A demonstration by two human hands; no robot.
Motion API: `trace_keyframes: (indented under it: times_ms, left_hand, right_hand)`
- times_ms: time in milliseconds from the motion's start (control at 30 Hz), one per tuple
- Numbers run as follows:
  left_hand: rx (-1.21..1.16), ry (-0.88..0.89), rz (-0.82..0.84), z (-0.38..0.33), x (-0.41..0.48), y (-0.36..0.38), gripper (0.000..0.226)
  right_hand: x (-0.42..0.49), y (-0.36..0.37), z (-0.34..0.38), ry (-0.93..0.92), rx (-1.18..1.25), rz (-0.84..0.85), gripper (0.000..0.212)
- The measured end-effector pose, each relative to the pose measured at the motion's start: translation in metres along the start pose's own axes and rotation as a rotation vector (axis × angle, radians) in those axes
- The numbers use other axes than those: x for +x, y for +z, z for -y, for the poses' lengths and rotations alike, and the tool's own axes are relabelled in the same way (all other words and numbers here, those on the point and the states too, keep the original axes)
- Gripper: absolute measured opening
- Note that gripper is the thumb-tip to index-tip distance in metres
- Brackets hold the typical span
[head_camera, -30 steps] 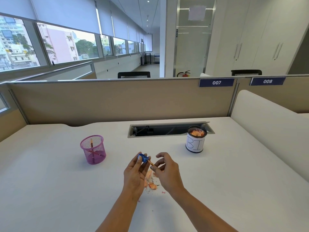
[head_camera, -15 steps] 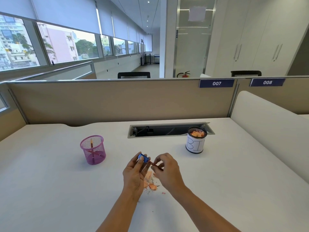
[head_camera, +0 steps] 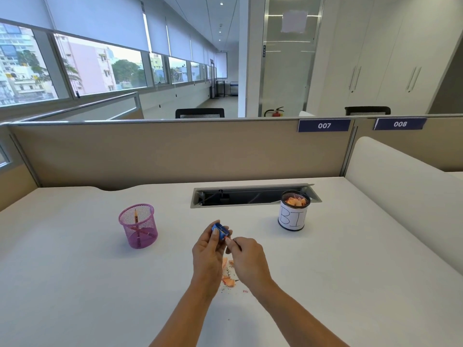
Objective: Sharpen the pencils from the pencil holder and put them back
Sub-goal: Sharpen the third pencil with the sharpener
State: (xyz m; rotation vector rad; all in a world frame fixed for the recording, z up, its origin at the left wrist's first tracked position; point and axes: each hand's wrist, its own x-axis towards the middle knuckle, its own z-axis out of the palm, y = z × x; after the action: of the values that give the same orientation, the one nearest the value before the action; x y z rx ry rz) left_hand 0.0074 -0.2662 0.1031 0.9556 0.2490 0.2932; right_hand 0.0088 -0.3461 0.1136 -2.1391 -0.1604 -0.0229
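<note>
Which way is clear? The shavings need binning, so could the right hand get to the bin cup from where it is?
Probably yes. The right hand is busy holding the pencil, but bare desk lies between it and the bin cup, nothing blocking.

Two bare forearms in view, no sleeves showing up to frame edge. Left hand [head_camera: 207, 254] and right hand [head_camera: 248, 259] both bare: no gloves, rings, watch or wristbands visible. Short plain nails.
</note>
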Motion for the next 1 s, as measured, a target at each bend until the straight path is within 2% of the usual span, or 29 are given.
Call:
trace_keyframes:
  times_ms: [233, 267, 333, 400, 433, 533, 600, 667, 700, 833, 900, 1000]
  left_hand:
    - [-0.223, -0.136, 0.109, -0.009, 0.005, -0.004, 0.026]
    - [-0.241, -0.150, 0.118, -0.010, 0.005, -0.005, 0.026]
    - [-0.230, -0.145, 0.118, -0.011, 0.007, -0.006, 0.025]
    - [-0.166, -0.095, 0.084, -0.011, 0.010, -0.007, 0.022]
    - [-0.128, -0.066, 0.051, -0.011, 0.010, -0.008, 0.020]
    - [0.036, 0.032, -0.105, -0.007, 0.010, -0.009, 0.014]
    - [0.130, 0.076, -0.192, -0.004, 0.007, -0.005, 0.010]
    - [0.181, 0.088, -0.275, -0.003, 0.003, 0.001, 0.009]
    - [0.194, 0.083, -0.316, -0.003, 0.002, 0.004, 0.011]
    - [0.167, 0.033, -0.439, -0.005, 0.002, 0.009, 0.016]
    - [0.149, 0.018, -0.440, -0.006, 0.003, 0.008, 0.023]
    - [0.117, 0.007, -0.381, -0.007, 0.004, 0.008, 0.025]
  right_hand:
    - [0.000, -0.019, 0.017, 0.663, 1.114, 0.386, 0.034]
    - [0.001, -0.020, 0.018, 0.702, 1.219, 0.421, 0.033]
    - [0.003, -0.021, 0.016, 0.697, 1.255, 0.454, 0.032]
    - [0.004, -0.023, 0.014, 0.603, 1.089, 0.441, 0.027]
    - [0.004, -0.023, 0.012, 0.503, 0.916, 0.400, 0.022]
    - [0.008, -0.015, -0.002, 0.052, 0.161, 0.154, 0.023]
    - [0.009, -0.007, -0.013, -0.228, -0.187, 0.003, 0.022]
    - [0.006, 0.002, -0.017, -0.382, -0.375, -0.075, 0.018]
    - [0.006, 0.006, -0.020, -0.403, -0.459, -0.087, 0.012]
    - [0.006, 0.016, -0.019, -0.479, -0.606, -0.141, 0.039]
    - [0.005, 0.015, -0.018, -0.536, -0.686, -0.162, 0.039]
    - [0.008, 0.017, -0.017, -0.486, -0.688, -0.172, 0.038]
